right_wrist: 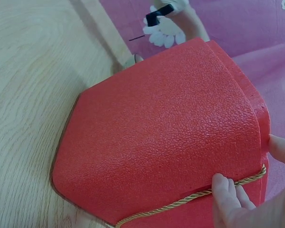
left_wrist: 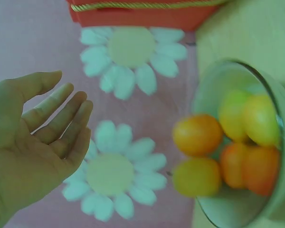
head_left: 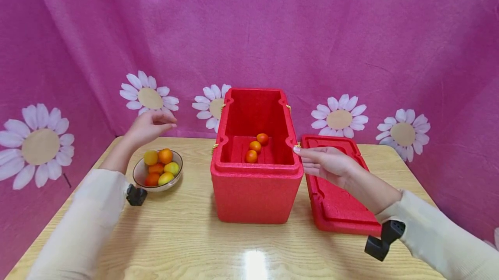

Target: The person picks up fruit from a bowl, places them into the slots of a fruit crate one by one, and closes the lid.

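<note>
Loosely, the left hand [head_left: 150,126] held its empty fingers half-curled, a fruit bowl [head_left: 165,187] below them. The right hand [head_left: 327,162] pinched the red box [head_left: 255,197], fingers across its gold cord [right_wrist: 180,203].

A magenta cloth [head_left: 249,28] with white daisies [head_left: 339,119] hangs behind a wooden table [head_left: 179,236]

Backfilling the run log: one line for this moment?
left hand: empty, near fruit bowl | right hand: touching red foam box | inside: three orange fruits | red lid: off box
</note>
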The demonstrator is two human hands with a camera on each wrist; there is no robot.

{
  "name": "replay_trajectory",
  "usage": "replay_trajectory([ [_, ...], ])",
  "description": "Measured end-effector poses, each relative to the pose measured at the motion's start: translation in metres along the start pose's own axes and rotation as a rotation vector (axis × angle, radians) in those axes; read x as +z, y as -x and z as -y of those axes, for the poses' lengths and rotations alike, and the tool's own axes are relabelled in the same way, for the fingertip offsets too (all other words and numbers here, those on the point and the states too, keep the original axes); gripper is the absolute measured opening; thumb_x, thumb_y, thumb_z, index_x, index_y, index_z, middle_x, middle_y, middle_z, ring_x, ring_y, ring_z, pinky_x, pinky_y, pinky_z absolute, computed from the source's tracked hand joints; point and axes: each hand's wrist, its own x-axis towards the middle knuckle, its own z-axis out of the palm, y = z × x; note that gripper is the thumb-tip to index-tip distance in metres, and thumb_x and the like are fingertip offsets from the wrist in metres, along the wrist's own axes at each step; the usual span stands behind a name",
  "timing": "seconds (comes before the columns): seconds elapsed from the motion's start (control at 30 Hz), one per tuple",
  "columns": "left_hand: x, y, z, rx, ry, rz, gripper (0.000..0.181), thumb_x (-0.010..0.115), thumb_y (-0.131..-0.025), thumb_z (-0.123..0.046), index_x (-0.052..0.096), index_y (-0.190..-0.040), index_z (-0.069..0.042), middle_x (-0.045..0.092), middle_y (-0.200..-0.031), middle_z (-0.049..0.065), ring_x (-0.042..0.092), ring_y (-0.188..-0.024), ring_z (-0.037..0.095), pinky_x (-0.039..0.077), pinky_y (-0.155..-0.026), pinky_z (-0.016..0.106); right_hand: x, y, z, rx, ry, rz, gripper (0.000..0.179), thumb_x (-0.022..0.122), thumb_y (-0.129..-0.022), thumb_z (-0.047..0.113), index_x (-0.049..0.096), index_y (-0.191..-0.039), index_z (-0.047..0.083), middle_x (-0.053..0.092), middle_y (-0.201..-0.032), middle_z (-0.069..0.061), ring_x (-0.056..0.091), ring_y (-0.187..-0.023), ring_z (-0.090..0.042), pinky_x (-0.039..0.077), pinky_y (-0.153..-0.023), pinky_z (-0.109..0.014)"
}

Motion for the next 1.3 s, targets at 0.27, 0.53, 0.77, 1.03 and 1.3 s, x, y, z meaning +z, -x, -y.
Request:
replay_trajectory([
  [0.27, 0.003, 0.020, 0.043, -0.094, -0.038, 0.034, 0.039, 0.059, -0.094, -0.022, 0.058, -0.123, 0.005, 0.063, -0.120, 0.027, 0.063, -0.106, 0.034, 0.052, -0.092, 0.037, 0.000, 0.000, -0.001, -0.003, -0.001, -0.005, 0.068, 0.060, -0.094, 0.034, 0.035, -0.143, -0.005, 0.069, -0.095, 0.008, 0.070, -0.089, -0.004, 0.056, -0.086, -0.023],
  [0.53, 0.011, 0.032, 0.083, -0.156, -0.061, 0.068, 0.053, 0.064, -0.089, -0.025, 0.052, -0.128, 0.009, 0.054, -0.129, 0.032, 0.053, -0.118, 0.047, 0.045, -0.101, 0.054, 0.000, -0.001, -0.003, -0.002, -0.004, -0.006, 0.067, 0.060, -0.093, 0.034, 0.036, -0.143, -0.004, 0.069, -0.100, 0.006, 0.069, -0.091, -0.005, 0.056, -0.085, -0.023],
  [0.77, 0.015, 0.037, 0.098, -0.176, -0.028, 0.085, 0.060, 0.069, -0.085, -0.022, 0.047, -0.131, 0.010, 0.052, -0.130, 0.034, 0.052, -0.118, 0.049, 0.045, -0.100, 0.055, 0.000, -0.001, -0.003, -0.006, -0.001, -0.005, 0.068, 0.060, -0.093, 0.035, 0.035, -0.143, -0.004, 0.068, -0.104, 0.004, 0.069, -0.092, -0.005, 0.056, -0.086, -0.023],
  [1.03, 0.020, 0.040, 0.100, -0.181, -0.041, 0.074, 0.057, 0.069, -0.086, -0.020, 0.048, -0.129, 0.011, 0.054, -0.126, 0.035, 0.054, -0.113, 0.048, 0.046, -0.098, 0.055, 0.000, -0.001, -0.002, -0.011, -0.019, -0.002, 0.067, 0.061, -0.093, 0.033, 0.035, -0.143, -0.004, 0.069, -0.101, 0.005, 0.070, -0.091, -0.005, 0.056, -0.086, -0.023],
  [1.3, 0.021, 0.040, 0.103, -0.152, -0.073, 0.037, 0.051, 0.068, -0.086, -0.020, 0.053, -0.123, 0.012, 0.059, -0.119, 0.034, 0.057, -0.109, 0.047, 0.047, -0.095, 0.054, 0.000, 0.000, -0.003, -0.019, -0.034, 0.004, 0.066, 0.060, -0.094, 0.030, 0.034, -0.143, -0.006, 0.070, -0.096, 0.007, 0.070, -0.089, -0.004, 0.056, -0.085, -0.023],
])
